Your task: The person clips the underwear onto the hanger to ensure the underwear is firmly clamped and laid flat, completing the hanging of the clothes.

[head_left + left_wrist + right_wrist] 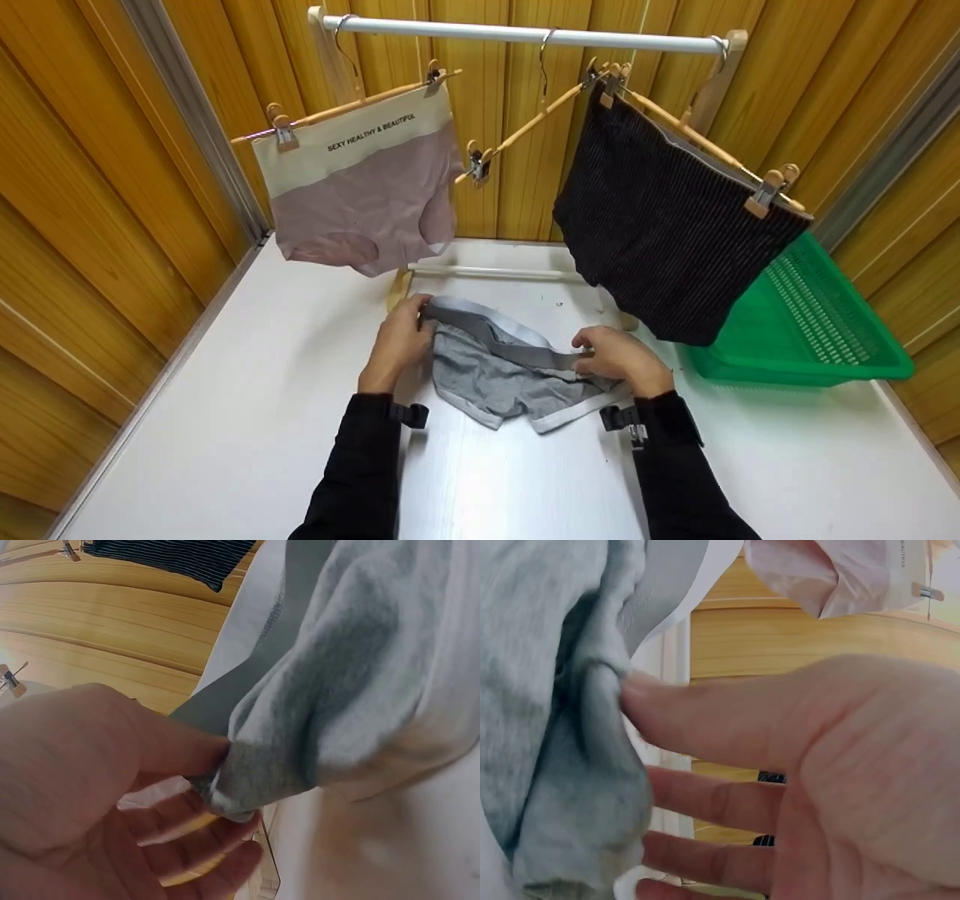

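Light grey underpants point(487, 367) with a darker grey waistband and white trim lie between the two hands, over the white table. My left hand point(403, 337) pinches the waistband's left end; in the left wrist view the cloth is between thumb and index finger, the other fingers loosely spread. My right hand point(619, 356) is at the right end of the waistband, thumb and index finger apart. In the right wrist view its thumb point(660, 709) touches a fold of the grey cloth, and the straight fingers reach to the cloth's edge, their tips partly hidden.
Pink-and-cream underpants point(367, 195) and black striped underpants point(660, 217) hang by clips from a rack's white rail point(487, 30). Between them a bare clip hanger point(540, 116) hangs slanted. A green basket point(810, 367) stands at the right. Wooden-panelled walls surround the white table point(247, 420).
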Demonstrator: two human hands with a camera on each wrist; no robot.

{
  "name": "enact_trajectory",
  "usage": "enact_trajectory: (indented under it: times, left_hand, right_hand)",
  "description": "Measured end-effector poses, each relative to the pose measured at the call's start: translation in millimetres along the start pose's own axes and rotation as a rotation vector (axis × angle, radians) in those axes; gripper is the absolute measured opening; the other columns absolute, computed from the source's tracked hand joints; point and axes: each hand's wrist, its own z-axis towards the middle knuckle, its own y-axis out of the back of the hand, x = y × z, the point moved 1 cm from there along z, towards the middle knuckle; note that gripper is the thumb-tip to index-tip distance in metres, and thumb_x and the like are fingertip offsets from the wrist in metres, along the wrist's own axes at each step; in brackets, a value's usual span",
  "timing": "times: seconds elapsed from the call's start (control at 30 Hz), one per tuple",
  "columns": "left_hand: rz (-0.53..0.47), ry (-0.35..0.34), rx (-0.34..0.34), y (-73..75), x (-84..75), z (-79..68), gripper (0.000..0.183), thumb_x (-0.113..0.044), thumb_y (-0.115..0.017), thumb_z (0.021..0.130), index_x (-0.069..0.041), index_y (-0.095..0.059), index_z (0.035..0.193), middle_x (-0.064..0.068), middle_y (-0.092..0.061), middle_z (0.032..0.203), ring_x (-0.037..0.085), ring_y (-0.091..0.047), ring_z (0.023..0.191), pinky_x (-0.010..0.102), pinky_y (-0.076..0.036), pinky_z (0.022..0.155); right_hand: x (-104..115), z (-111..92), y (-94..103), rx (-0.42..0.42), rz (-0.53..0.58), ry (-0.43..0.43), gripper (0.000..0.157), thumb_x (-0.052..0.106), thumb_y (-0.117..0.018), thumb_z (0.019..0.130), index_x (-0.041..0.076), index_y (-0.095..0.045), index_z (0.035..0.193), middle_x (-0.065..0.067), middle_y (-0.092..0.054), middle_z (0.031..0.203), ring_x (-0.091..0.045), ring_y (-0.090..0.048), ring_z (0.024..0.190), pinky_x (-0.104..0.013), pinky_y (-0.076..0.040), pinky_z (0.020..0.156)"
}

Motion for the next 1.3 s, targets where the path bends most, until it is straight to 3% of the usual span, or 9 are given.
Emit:
enact_trajectory:
  times: [0.2, 0.4, 0.6, 0.8, 0.9, 1.0, 1.13, 1.2, 1.3]
  left_hand:
    - [0.016, -0.063, -0.035, 0.2, 1.8, 1.0, 0.018, -0.01, -0.077, 0.089, -0.006, -0.075, 0.106, 0.007, -0.073, 0.101, 0.027, -0.068, 0.097, 0.047, -0.051, 0.09]
    - [0.03, -0.098, -0.048, 0.8, 3.1, 0.9, 0.012, -0.015, -0.078, 0.09, -0.011, -0.077, 0.101, 0.0, -0.074, 0.094, 0.02, -0.069, 0.09, 0.044, -0.053, 0.083]
    - [0.018, -0.14, -0.091, 3.9, 4.5, 1.5, 0.012, -0.016, -0.077, 0.091, -0.009, -0.078, 0.1, 0.001, -0.076, 0.094, 0.021, -0.071, 0.091, 0.043, -0.053, 0.082]
    - [0.024, -0.162, -0.106, 7.8, 5.6, 1.6, 0.011, -0.02, -0.075, 0.093, -0.01, -0.078, 0.096, -0.002, -0.074, 0.085, 0.019, -0.066, 0.079, 0.04, -0.051, 0.073]
    - [0.028, -0.16, -0.095, 9.0, 6.4, 0.8, 0.012, -0.021, -0.074, 0.095, -0.01, -0.077, 0.09, -0.005, -0.068, 0.073, 0.016, -0.058, 0.069, 0.036, -0.046, 0.066]
    - [0.043, -0.158, -0.085, 9.6, 7.5, 0.4, 0.015, -0.021, -0.072, 0.096, -0.01, -0.076, 0.086, -0.008, -0.058, 0.064, 0.016, -0.05, 0.064, 0.034, -0.041, 0.061]
    - [0.076, -0.173, -0.082, 10.8, 8.6, 0.4, 0.015, -0.02, -0.071, 0.097, -0.01, -0.076, 0.087, -0.005, -0.057, 0.064, 0.019, -0.05, 0.064, 0.038, -0.042, 0.061]
    - [0.094, -0.188, -0.094, 11.9, 8.9, 0.6, 0.014, -0.02, -0.07, 0.098, -0.009, -0.077, 0.09, -0.002, -0.063, 0.069, 0.021, -0.055, 0.066, 0.041, -0.046, 0.063]
    - [0.094, -0.194, -0.119, 14.7, 9.1, 0.9, 0.016, -0.02, -0.068, 0.099, -0.008, -0.076, 0.091, 0.003, -0.065, 0.073, 0.023, -0.057, 0.066, 0.045, -0.047, 0.064]
  right_hand:
    - [-3, 1, -2.2, 0.045, -0.021, -0.077, 0.054, 0.022, -0.084, 0.084, -0.004, -0.062, 0.126, -0.015, -0.066, 0.11, -0.025, -0.062, 0.09, -0.048, -0.052, 0.086]
    - [-2, 1, -2.2, 0.042, -0.048, -0.094, 0.041, 0.022, -0.086, 0.081, -0.002, -0.069, 0.111, -0.011, -0.068, 0.108, -0.023, -0.062, 0.088, -0.045, -0.052, 0.085]
    - [-2, 0, 2.3, 0.003, -0.033, -0.048, 0.018, 0.011, -0.084, 0.082, 0.001, -0.074, 0.092, -0.004, -0.069, 0.088, -0.018, -0.06, 0.074, -0.037, -0.052, 0.07]
    - [-2, -2, 7.7, -0.104, -0.053, -0.017, 0.009, 0.007, -0.083, 0.081, 0.003, -0.079, 0.089, -0.004, -0.073, 0.087, -0.019, -0.06, 0.076, -0.036, -0.052, 0.067]
    - [-2, -4, 8.5, -0.076, -0.048, -0.013, 0.009, 0.008, -0.085, 0.08, 0.006, -0.077, 0.085, -0.001, -0.07, 0.082, -0.018, -0.057, 0.074, -0.034, -0.048, 0.065]
    - [-2, -5, 8.1, 0.01, -0.028, -0.004, 0.017, 0.012, -0.087, 0.079, 0.007, -0.071, 0.082, 0.002, -0.062, 0.077, -0.016, -0.052, 0.07, -0.031, -0.043, 0.062]
    - [-1, -7, 7.8, 0.098, -0.023, -0.001, 0.021, 0.016, -0.087, 0.079, 0.009, -0.067, 0.08, 0.004, -0.056, 0.074, -0.014, -0.048, 0.068, -0.029, -0.04, 0.061]
    - [-2, -8, 10.1, 0.091, -0.022, 0.028, 0.02, 0.017, -0.086, 0.081, 0.009, -0.068, 0.078, 0.005, -0.056, 0.072, -0.013, -0.047, 0.066, -0.028, -0.04, 0.06]
    - [-5, -12, 18.6, 0.013, -0.001, 0.088, 0.018, 0.017, -0.084, 0.083, 0.009, -0.068, 0.078, 0.006, -0.055, 0.071, -0.013, -0.047, 0.065, -0.03, -0.041, 0.06]
